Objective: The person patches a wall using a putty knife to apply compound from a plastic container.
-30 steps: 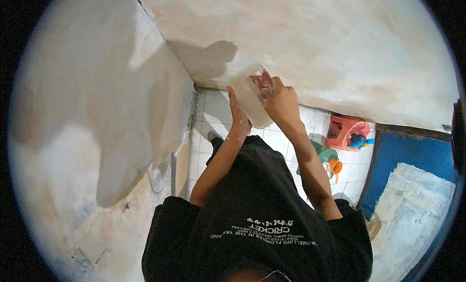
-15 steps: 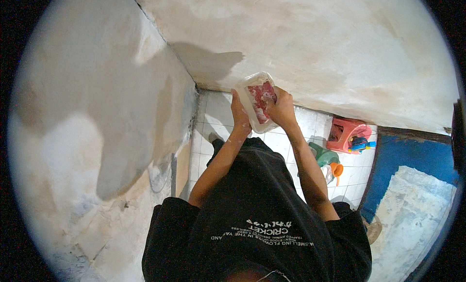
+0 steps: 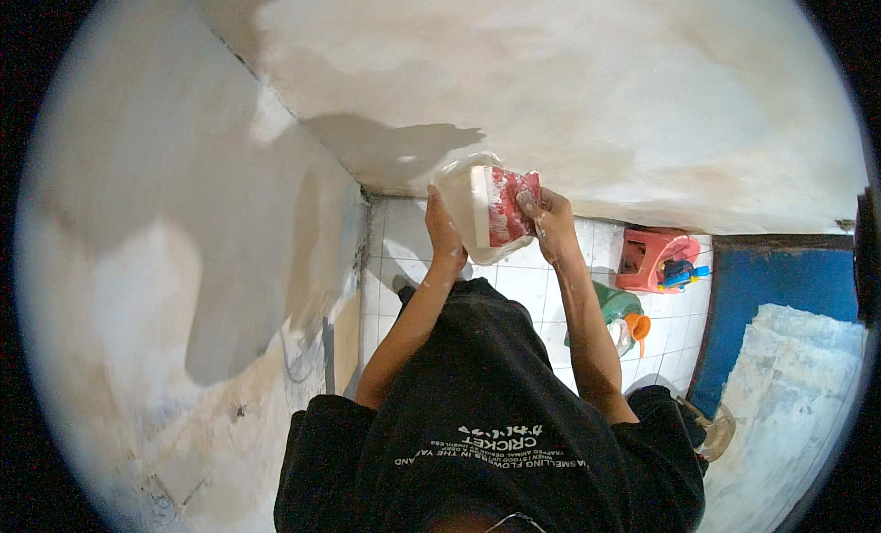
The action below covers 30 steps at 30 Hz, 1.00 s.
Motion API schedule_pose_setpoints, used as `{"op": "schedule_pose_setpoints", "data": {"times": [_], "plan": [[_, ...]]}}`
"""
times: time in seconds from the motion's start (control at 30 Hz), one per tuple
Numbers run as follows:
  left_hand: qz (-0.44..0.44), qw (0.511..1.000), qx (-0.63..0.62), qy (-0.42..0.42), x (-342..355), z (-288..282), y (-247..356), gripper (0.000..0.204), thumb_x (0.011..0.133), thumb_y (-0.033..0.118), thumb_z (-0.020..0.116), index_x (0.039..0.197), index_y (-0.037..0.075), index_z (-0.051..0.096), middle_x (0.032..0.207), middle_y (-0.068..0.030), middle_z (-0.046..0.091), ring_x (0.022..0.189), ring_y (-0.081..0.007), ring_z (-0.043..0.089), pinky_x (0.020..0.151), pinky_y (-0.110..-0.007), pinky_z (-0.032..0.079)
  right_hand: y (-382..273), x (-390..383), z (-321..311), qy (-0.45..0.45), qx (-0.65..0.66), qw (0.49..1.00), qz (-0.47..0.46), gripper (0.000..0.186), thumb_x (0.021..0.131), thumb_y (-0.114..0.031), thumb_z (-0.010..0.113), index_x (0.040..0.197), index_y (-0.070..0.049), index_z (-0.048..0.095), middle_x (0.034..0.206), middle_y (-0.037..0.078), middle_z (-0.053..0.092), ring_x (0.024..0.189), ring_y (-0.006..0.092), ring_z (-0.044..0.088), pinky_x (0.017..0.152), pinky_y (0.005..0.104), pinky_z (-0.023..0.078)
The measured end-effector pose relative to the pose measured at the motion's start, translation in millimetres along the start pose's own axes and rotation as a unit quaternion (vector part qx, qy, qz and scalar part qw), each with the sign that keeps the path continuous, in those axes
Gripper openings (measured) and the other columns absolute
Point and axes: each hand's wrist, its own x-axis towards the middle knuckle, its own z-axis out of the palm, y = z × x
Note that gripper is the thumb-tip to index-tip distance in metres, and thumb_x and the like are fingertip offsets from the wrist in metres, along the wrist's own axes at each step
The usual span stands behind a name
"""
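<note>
My left hand point(image 3: 444, 228) is wrapped round the left side of a translucent plastic tub point(image 3: 498, 256), held in front of my body close to the far wall. Pale, paste-like material coats its inside. In my right hand point(image 3: 553, 227) is a red putty spreader point(image 3: 510, 208) smeared with white, gripped by its right edge with the thumb on top. The spreader lies over the tub's opening, its pale blade edge facing left, and hides part of the inside. White smears mark my right thumb and fingers.
Patchy plastered walls meet in a corner point(image 3: 362, 186) at the left. On the white tiled floor point(image 3: 523, 281) are a pink stool point(image 3: 647, 260) with a blue object point(image 3: 681, 273), a green container point(image 3: 617, 304) and an orange funnel-like piece point(image 3: 638, 327). A blue panel point(image 3: 780, 281) stands right.
My right hand has turned the spreader and drawn it right, so its pale edge now shows. The grip has shifted to its right edge. My left hand and the tub sit slightly lower and further left.
</note>
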Motion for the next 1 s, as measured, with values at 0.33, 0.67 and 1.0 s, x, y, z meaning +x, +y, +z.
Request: {"op": "schedule_pose_setpoints", "data": {"times": [0.33, 0.67, 1.0], "plan": [[0.007, 0.999, -0.027, -0.023, 33.7, -10.9, -16.3, 0.055, 0.092, 0.050, 0.034, 0.123, 0.005, 0.041, 0.116, -0.0102, 0.051, 0.103, -0.0213, 0.053, 0.088, -0.034, 0.044, 14.4, -14.3, 6.2, 0.069, 0.138, 0.987, 0.049, 0.024, 0.084, -0.006, 0.056, 0.103, 0.006, 0.054, 0.087, 0.008, 0.059, 0.070, 0.0130, 0.055, 0.058, 0.0271, 0.044], [-0.016, 0.998, -0.044, 0.031, 66.3, -106.0, -36.0, 0.056, 0.092, 0.050, 0.033, 0.125, 0.006, 0.040, 0.118, -0.0103, 0.049, 0.105, -0.0229, 0.052, 0.089, -0.036, 0.045, 47.8, 51.0, -4.4, 0.184, 0.275, 0.943, -0.016, 0.012, 0.084, -0.004, 0.043, 0.091, 0.001, 0.050, 0.087, 0.012, 0.057, 0.072, 0.0248, 0.057, 0.059, 0.0339, 0.046], [-0.144, 0.954, -0.256, 0.061, 31.3, -157.0, 9.2, 0.065, 0.089, 0.057, 0.029, 0.132, 0.009, 0.033, 0.129, -0.0105, 0.042, 0.117, -0.0279, 0.043, 0.097, -0.040, 0.037, 30.7, 70.6, -17.0, 0.201, 0.401, 0.889, -0.088, 0.021, 0.085, -0.002, 0.031, 0.096, 0.009, 0.045, 0.091, 0.021, 0.053, 0.080, 0.0302, 0.054, 0.075, 0.0412, 0.047]]}}
